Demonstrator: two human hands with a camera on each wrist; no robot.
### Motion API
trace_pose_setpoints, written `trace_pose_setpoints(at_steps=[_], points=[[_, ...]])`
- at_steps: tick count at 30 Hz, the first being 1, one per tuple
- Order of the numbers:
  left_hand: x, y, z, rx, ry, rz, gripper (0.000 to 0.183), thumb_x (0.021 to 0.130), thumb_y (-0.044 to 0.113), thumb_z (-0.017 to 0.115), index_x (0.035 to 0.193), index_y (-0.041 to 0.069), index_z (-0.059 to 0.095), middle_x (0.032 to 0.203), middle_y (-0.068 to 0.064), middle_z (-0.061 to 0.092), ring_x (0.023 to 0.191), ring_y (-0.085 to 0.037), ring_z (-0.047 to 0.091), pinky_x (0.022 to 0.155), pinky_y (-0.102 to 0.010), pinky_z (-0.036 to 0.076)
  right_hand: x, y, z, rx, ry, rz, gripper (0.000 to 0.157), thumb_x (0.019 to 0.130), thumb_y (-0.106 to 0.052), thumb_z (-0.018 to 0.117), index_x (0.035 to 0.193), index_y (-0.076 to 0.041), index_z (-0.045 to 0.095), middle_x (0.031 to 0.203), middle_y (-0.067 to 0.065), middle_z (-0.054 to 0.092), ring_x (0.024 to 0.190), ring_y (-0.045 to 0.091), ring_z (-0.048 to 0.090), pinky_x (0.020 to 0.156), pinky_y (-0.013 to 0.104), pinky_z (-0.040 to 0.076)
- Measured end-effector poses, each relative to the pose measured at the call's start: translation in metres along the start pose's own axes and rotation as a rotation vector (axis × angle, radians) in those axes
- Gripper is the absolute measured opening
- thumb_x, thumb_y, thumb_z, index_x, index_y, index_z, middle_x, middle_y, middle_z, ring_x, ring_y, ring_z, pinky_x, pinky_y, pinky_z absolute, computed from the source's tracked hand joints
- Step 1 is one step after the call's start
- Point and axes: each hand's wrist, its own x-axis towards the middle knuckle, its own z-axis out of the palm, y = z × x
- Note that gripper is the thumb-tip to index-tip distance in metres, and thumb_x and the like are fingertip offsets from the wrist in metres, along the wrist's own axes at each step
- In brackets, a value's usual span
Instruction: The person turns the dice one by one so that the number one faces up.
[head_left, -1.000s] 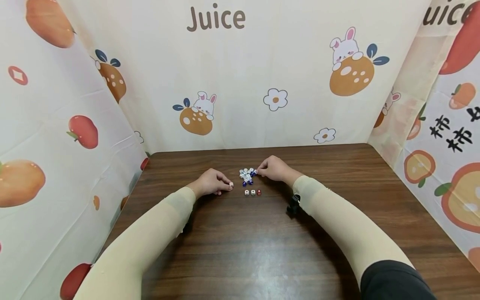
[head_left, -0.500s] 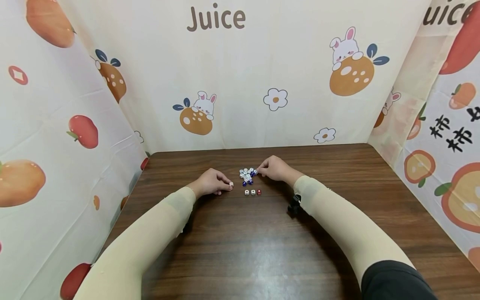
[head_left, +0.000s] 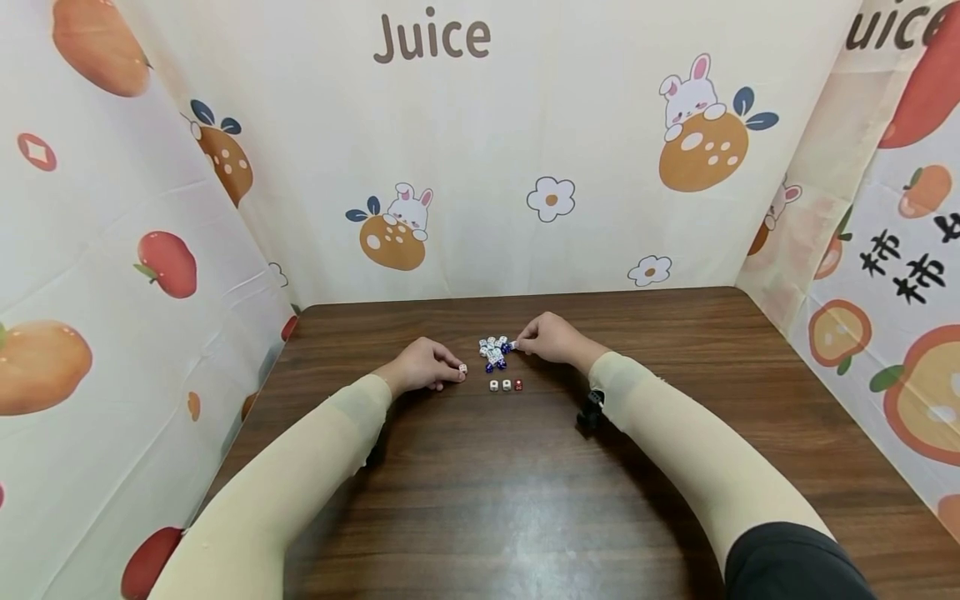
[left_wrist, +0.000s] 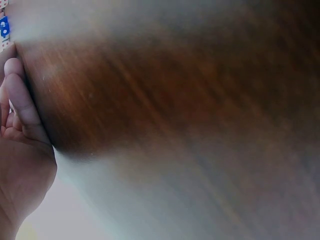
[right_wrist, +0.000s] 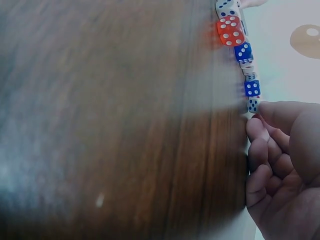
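At the left of a small cluster of white and blue dice (head_left: 492, 353), my left hand (head_left: 422, 364) pinches a white die (head_left: 462, 368) between thumb and fingertips, low over the table. On the other side of the cluster, my right hand (head_left: 553, 338) holds a white die (head_left: 514, 345) by its thumb and forefinger. The right wrist view shows that die (right_wrist: 253, 105) with dark blue pips, close to a blue die (right_wrist: 252, 88). In the left wrist view the left hand (left_wrist: 24, 160) shows at the edge, and its die cannot be made out.
In front of the cluster, two white dice (head_left: 500, 385) and a red die (head_left: 518, 385) stand in a short row on the brown wooden table (head_left: 465, 483). Printed cloth walls (head_left: 480, 150) close off the back and both sides. A black device (head_left: 589, 412) hangs under the right wrist.
My right hand and forearm have shifted very slightly right and nearer, the die still pinched. The left hand and the row of dice have stayed where they were.
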Motion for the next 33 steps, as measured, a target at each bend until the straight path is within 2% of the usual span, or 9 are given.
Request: trace_pose_setpoints(at_steps=[7, 12, 16, 20, 25, 30, 33], points=[[0.0010, -0.0017, 0.0005, 0.006, 0.000, -0.001, 0.017, 0.099, 0.023, 0.092, 0.112, 0.013, 0.091, 0.099, -0.004, 0.083, 0.063, -0.008, 0.064, 0.060, -0.026, 0.057, -0.0014, 0.0016, -0.0006, 0.001, -0.008, 0.004, 0.018, 0.110, -0.023, 0.077, 0.109, -0.012, 0.091, 0.094, 0.001, 0.085, 0.077, 0.014, 0.062, 0.072, 0.028, 0.052], [0.0005, -0.0011, 0.0006, 0.002, 0.007, 0.000, 0.018, 0.098, 0.023, 0.092, 0.113, 0.012, 0.091, 0.099, -0.004, 0.083, 0.062, -0.008, 0.064, 0.060, -0.025, 0.057, -0.0011, 0.0029, -0.0007, 0.005, -0.002, 0.006, 0.018, 0.109, -0.021, 0.076, 0.108, -0.012, 0.091, 0.094, 0.001, 0.085, 0.078, 0.014, 0.062, 0.072, 0.027, 0.052], [0.0002, -0.0006, 0.0003, 0.000, 0.008, 0.001, 0.019, 0.098, 0.023, 0.092, 0.113, 0.012, 0.091, 0.099, -0.004, 0.083, 0.062, -0.008, 0.064, 0.060, -0.025, 0.057, -0.0005, 0.0035, 0.0001, 0.012, 0.010, 0.010, 0.024, 0.110, -0.027, 0.074, 0.102, -0.013, 0.092, 0.090, 0.000, 0.083, 0.071, 0.013, 0.058, 0.069, 0.029, 0.049], [0.0000, -0.0002, -0.0003, 0.005, 0.006, 0.002, 0.018, 0.099, 0.024, 0.092, 0.113, 0.013, 0.091, 0.099, -0.004, 0.083, 0.063, -0.008, 0.064, 0.060, -0.025, 0.057, -0.0001, 0.0037, 0.0021, 0.018, 0.013, 0.012, 0.028, 0.110, -0.036, 0.076, 0.105, -0.014, 0.092, 0.086, -0.001, 0.081, 0.068, 0.013, 0.059, 0.068, 0.029, 0.050], [-0.0003, 0.0000, -0.0002, 0.006, 0.002, 0.005, 0.018, 0.099, 0.024, 0.092, 0.113, 0.013, 0.091, 0.099, -0.004, 0.083, 0.063, -0.008, 0.064, 0.060, -0.025, 0.057, -0.0006, 0.0026, 0.0040, 0.006, 0.013, 0.003, 0.025, 0.108, -0.036, 0.080, 0.111, -0.014, 0.092, 0.094, 0.001, 0.086, 0.076, 0.014, 0.067, 0.074, 0.031, 0.056], [-0.0013, 0.0001, 0.0000, -0.004, -0.001, 0.005, 0.017, 0.099, 0.023, 0.092, 0.112, 0.012, 0.091, 0.101, -0.005, 0.083, 0.063, -0.009, 0.064, 0.061, -0.026, 0.057, -0.0030, -0.0006, 0.0037, -0.017, 0.008, -0.014, 0.023, 0.107, -0.034, 0.082, 0.111, -0.014, 0.092, 0.112, 0.004, 0.088, 0.095, 0.017, 0.073, 0.090, 0.036, 0.060], [-0.0017, 0.0003, -0.0001, -0.005, 0.000, 0.005, 0.017, 0.099, 0.023, 0.092, 0.112, 0.012, 0.091, 0.101, -0.005, 0.083, 0.063, -0.009, 0.064, 0.061, -0.026, 0.058, -0.0046, -0.0018, 0.0036, -0.002, 0.001, -0.015, 0.021, 0.105, -0.032, 0.084, 0.109, -0.014, 0.092, 0.108, 0.003, 0.088, 0.095, 0.016, 0.072, 0.089, 0.035, 0.059]])
